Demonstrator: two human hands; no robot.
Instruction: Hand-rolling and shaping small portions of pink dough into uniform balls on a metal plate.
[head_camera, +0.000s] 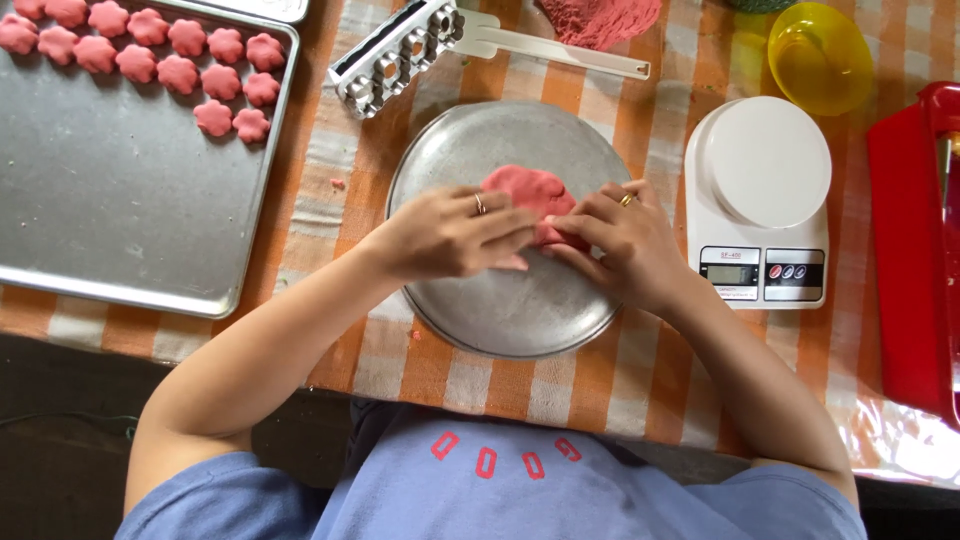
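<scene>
Pinching and pressing the flattened pink dough lump (535, 195) with both hands at once: left hand (455, 232) lying over its near left edge, fingers stretched flat and close together, a thin ring on one finger; right hand (615, 240) closing on the right edge, fingertips curled down onto the dough, a gold ring on one finger. Neither grip wrapping fully around the lump, both partly open and pressing rather than clenching. Fingertips of the two hands nearly meeting over the near side of the dough.

Resting, that dough, on the round dull-metal plate (500, 310), toward its far half, with the plate sitting in the middle of the orange-and-white checked tablecloth (340, 170) covering the table.

Lying to the left, a rectangular metal baking tray (120, 210), carrying rows of small pink flower-shaped dough pieces (150, 50) in its far corner. Sitting beyond the plate, a metal press mould with flower-shaped holes and a long white handle (400, 55). Showing at the far edge, part of another pink dough mass (600, 20). Standing just right of the plate, a white digital kitchen scale with a round platform (760, 200), close by the right wrist. Sitting beyond the scale, a small yellow plastic bowl (820, 55); standing at the right edge, a red plastic container (910, 250).
</scene>
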